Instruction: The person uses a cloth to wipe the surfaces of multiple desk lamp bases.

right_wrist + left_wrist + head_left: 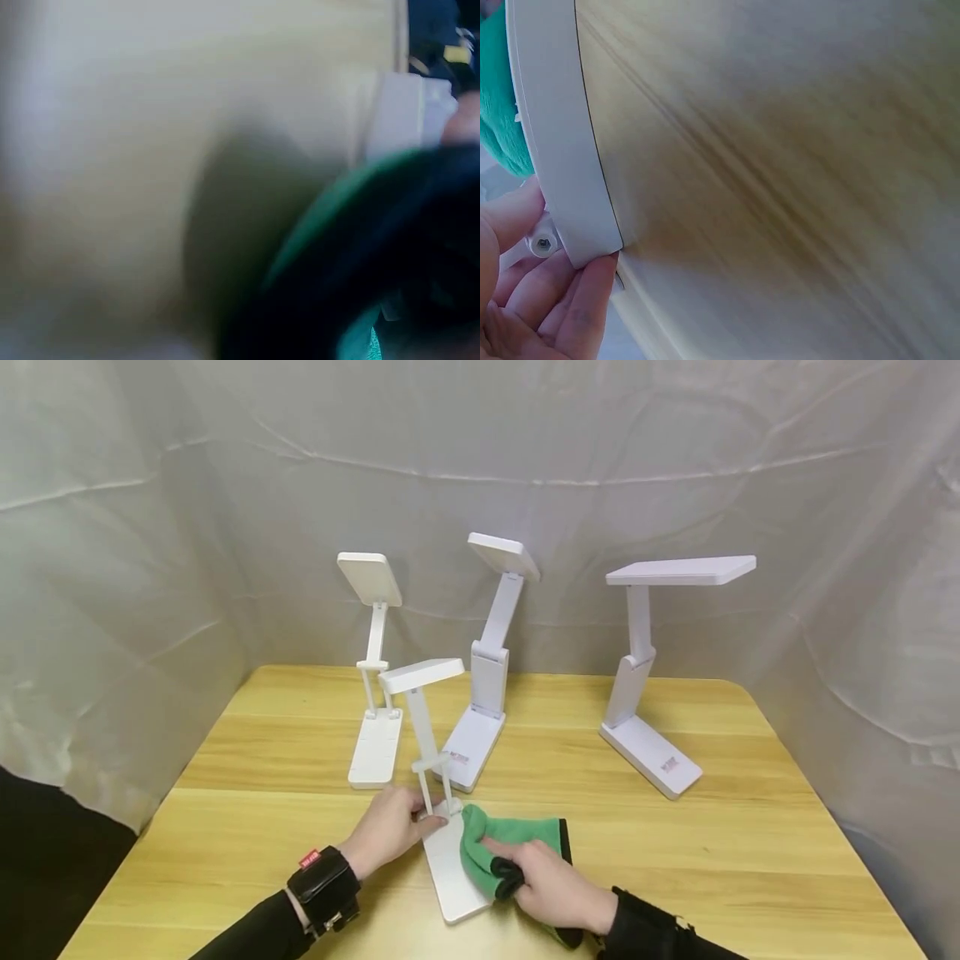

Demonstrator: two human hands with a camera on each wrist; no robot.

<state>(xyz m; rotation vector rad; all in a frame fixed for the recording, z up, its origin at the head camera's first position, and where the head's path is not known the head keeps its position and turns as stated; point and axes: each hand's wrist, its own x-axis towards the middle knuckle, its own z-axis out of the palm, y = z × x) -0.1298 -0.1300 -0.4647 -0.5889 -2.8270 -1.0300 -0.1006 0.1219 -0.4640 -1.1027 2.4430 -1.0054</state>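
Note:
In the head view a white folding desk lamp (pixel 448 868) stands nearest the front, its panel raised on a jointed arm. My left hand (pixel 386 828) grips the hinge end of its base, thumb on top. The left wrist view shows those fingers (pixel 585 307) under the base's end, beside the hinge. A green cloth with black edging (pixel 525 832) is in my right hand (pixel 553 887), which presses it on the base's right side. Dark edging fills much of the blurred right wrist view, with part of the green cloth (pixel 326 199) beside the lamp base (pixel 397 112).
Behind stand three more white lamps: one at left (pixel 375 747), one in the middle (pixel 489 681) and one at right (pixel 651 752). All are on a wooden table (pixel 750 860). Grey sheeting (pixel 570 427) hangs around the back and sides.

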